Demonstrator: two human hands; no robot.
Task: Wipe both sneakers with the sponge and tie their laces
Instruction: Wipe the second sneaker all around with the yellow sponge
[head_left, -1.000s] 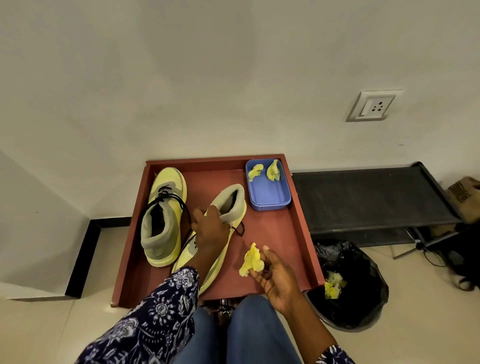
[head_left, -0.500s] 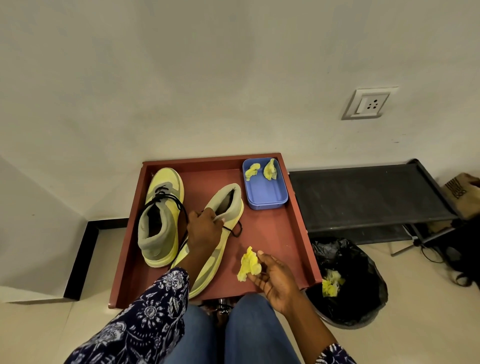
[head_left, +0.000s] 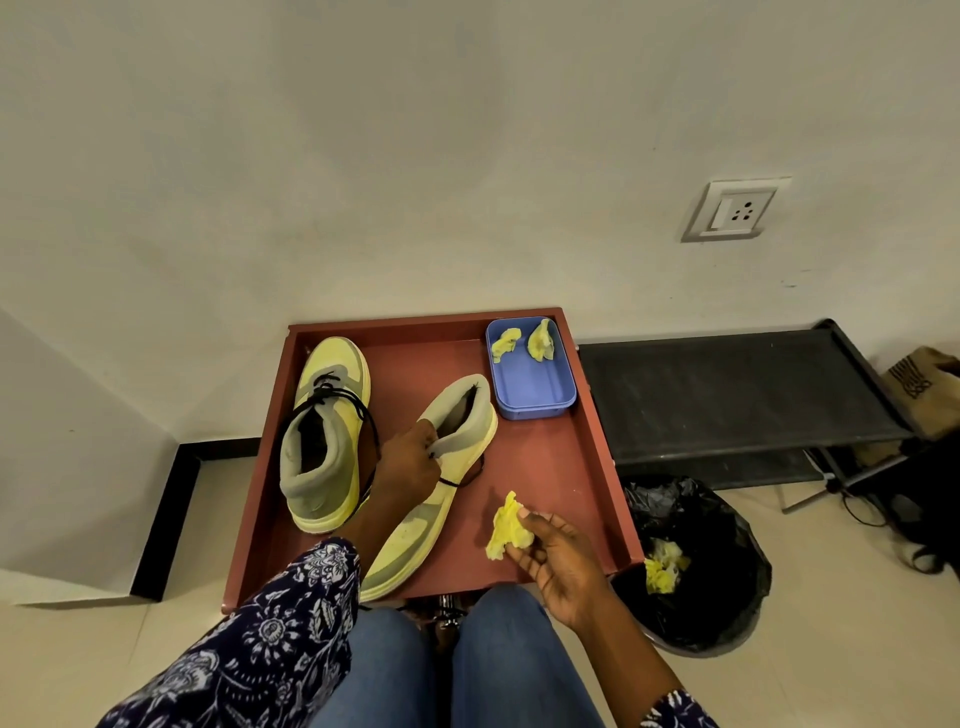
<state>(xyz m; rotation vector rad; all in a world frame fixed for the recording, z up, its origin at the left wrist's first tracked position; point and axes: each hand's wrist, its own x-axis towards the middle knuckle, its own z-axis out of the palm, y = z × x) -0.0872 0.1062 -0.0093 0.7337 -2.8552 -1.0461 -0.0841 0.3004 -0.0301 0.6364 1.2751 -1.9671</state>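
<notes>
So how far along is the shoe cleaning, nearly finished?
Hard to call. Used-looking yellow scraps lie in the bin, so some wiping seems done. In hand: the left hand grips the right sneaker at its collar, and the right hand pinches a sponge piece. Left: the left sneaker's laces hang loose and untied.

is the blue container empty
No, the blue container in the tray's far right corner holds two yellow sponge pieces at its far end.
</notes>
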